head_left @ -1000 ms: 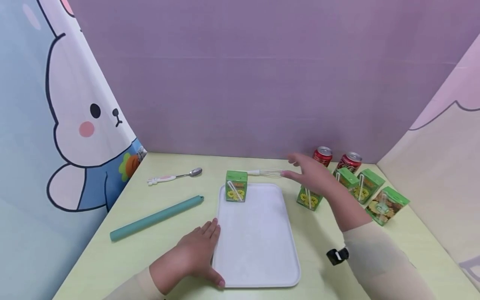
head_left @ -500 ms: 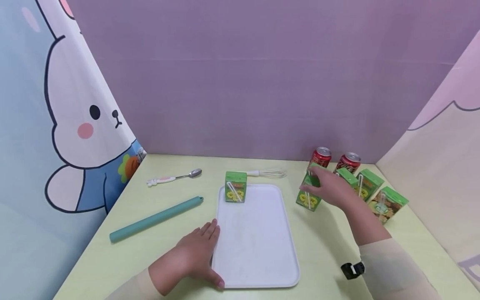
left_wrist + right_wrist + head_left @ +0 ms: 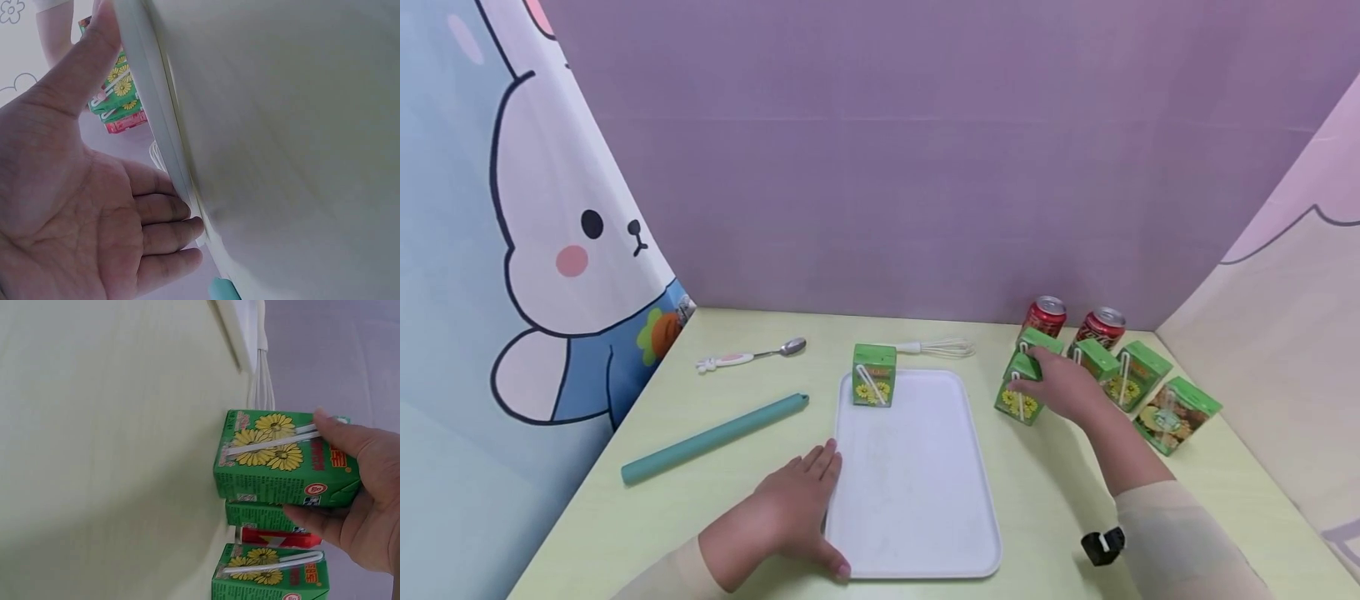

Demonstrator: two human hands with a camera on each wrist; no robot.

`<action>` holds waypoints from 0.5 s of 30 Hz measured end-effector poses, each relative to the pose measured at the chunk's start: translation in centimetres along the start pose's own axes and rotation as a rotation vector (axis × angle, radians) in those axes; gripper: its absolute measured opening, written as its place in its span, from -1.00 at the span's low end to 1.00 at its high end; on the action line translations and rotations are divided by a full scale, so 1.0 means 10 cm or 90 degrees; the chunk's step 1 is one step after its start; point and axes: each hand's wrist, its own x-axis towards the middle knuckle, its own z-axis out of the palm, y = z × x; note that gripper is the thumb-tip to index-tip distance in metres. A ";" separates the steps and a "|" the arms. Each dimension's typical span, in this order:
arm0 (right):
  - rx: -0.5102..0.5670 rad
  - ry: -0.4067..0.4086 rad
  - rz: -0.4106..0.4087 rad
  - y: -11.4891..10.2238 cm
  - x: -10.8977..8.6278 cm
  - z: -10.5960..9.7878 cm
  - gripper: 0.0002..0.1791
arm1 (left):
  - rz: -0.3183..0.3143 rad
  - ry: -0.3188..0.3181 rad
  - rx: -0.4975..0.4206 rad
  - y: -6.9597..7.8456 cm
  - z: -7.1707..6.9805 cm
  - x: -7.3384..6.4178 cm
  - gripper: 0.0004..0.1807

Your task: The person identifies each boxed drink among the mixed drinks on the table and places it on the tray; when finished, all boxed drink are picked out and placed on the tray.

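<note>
My right hand (image 3: 1066, 387) grips a green drink carton (image 3: 1018, 403) with a straw on its front, standing right of the tray. In the right wrist view the thumb lies on the front of this carton (image 3: 275, 447) near its top, and fingers are at its side. A white tray (image 3: 917, 492) lies in the middle of the table. My left hand (image 3: 796, 504) touches its left edge, fingers extended and thumb at the near corner. In the left wrist view the fingertips meet the tray's side (image 3: 164, 106). Another green carton (image 3: 873, 375) stands at the tray's far left corner.
Several more green cartons (image 3: 1138, 375) stand at the right, with two red cans (image 3: 1045, 317) behind. A whisk (image 3: 936, 347) lies beyond the tray. A spoon (image 3: 752, 356) and a teal rod (image 3: 715, 439) lie to the left. A purple backdrop (image 3: 880, 183) rises behind the table.
My right hand has moved right and down from near the whisk onto the green carton and taken hold of it. My left hand and the tray have stayed in place.
</note>
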 end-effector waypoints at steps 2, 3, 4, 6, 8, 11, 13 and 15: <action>-0.009 0.002 -0.003 -0.01 0.02 0.00 -0.04 | 0.000 0.001 -0.001 0.00 0.00 0.00 0.56; -0.012 0.000 -0.003 -0.02 0.02 -0.01 -0.04 | 0.000 0.002 -0.002 0.00 0.00 0.00 0.56; -0.015 -0.001 -0.005 -0.03 0.02 -0.01 -0.03 | 0.001 0.002 -0.002 -0.01 0.00 0.00 0.56; -0.016 -0.003 -0.006 -0.06 0.03 -0.02 -0.03 | 0.002 0.002 0.001 -0.01 0.00 0.00 0.56; -0.013 0.002 -0.011 -0.09 0.03 -0.03 -0.04 | 0.002 -0.001 0.005 -0.02 0.01 0.01 0.56; -0.009 0.020 -0.026 -0.16 0.04 -0.07 -0.11 | 0.003 -0.001 0.011 -0.01 0.01 0.01 0.56; -0.007 0.032 -0.036 -0.23 0.06 -0.09 -0.19 | 0.002 0.000 0.012 -0.01 0.01 0.01 0.56; -0.001 0.036 -0.045 -0.31 0.08 -0.13 -0.25 | 0.002 0.003 0.011 -0.01 0.01 0.00 0.56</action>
